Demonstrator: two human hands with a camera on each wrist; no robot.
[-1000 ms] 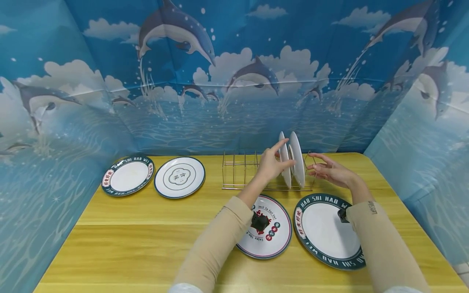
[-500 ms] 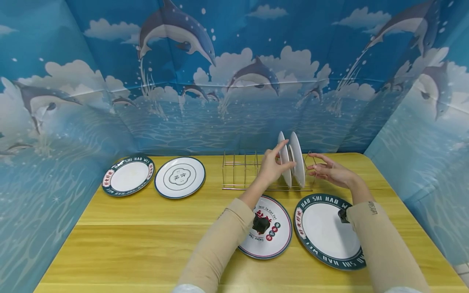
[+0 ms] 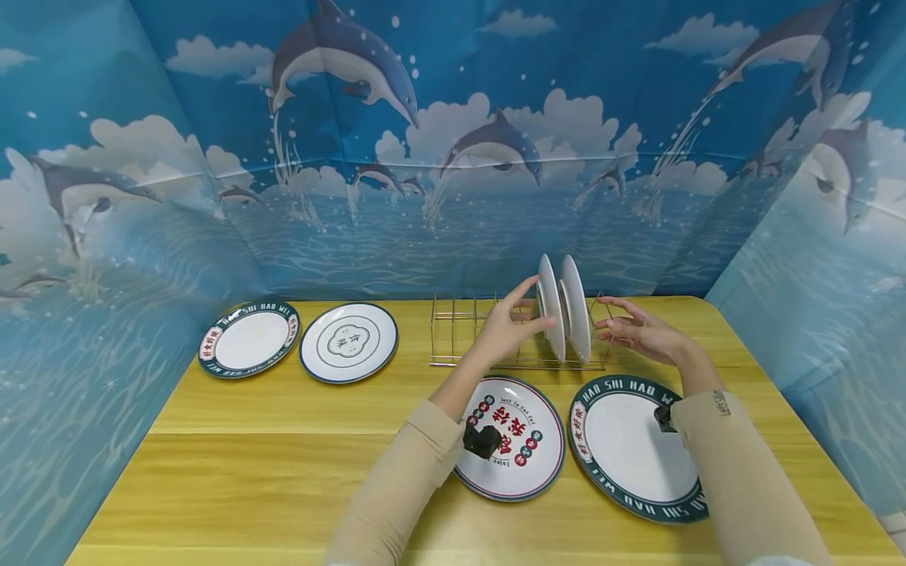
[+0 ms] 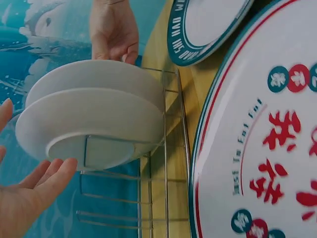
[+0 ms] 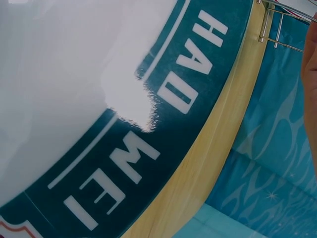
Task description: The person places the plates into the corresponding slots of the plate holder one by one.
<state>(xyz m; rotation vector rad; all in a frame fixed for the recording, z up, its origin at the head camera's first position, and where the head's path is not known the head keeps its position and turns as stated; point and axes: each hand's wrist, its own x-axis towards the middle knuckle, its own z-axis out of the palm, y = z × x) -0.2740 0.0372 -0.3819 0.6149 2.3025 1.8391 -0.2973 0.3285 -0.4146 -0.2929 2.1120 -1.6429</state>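
Note:
Two white plates, the left one and the right one, stand upright side by side in the right part of a wire dish rack. My left hand is just left of them, fingers spread and holding nothing. In the left wrist view its fingertips lie right by the underside of the nearer plate. At the rack's right end my right hand holds the end wire between thumb and curled fingers; in the left wrist view this hand shows behind the plates.
A plate with red lettering lies flat before the rack, with a large green-rimmed plate to its right. Farther left lie a smaller green-rimmed plate and a blue-rimmed plate. A dolphin-print curtain hangs behind the wooden table.
My left hand has let go of the left upright plate and drawn back a little to the left. The right hand stays at the rack's end.

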